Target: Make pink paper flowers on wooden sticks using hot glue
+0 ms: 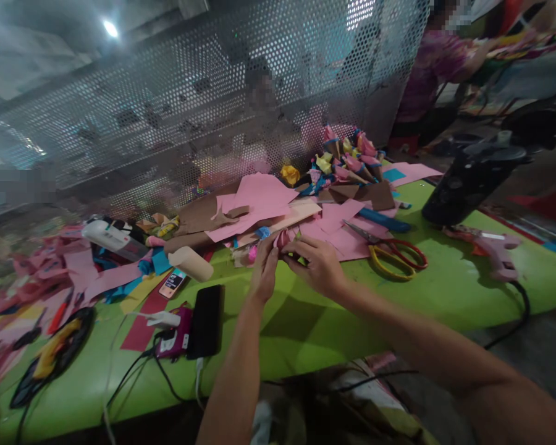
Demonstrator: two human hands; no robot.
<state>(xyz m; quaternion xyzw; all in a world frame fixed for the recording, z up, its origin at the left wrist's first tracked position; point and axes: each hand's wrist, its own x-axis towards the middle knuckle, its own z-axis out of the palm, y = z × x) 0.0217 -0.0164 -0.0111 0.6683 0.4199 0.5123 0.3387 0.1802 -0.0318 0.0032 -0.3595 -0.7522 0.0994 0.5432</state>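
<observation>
Both my hands meet over the green table (306, 321) near its middle. My left hand (265, 269) and my right hand (317, 262) pinch a small folded pink paper piece (283, 238) between their fingertips. Just beyond lies a heap of pink and brown paper sheets (259, 204). Scissors with red and yellow handles (393, 253) lie to the right of my right hand.
A black phone (207, 320) and a magenta power bank (176, 339) with cables lie at the left. A pink glue gun (498, 250) and a black bottle (467, 179) stand at the right. Finished paper cones (347, 162) pile against a perforated metal screen (213, 93). Another person (438, 68) stands far right.
</observation>
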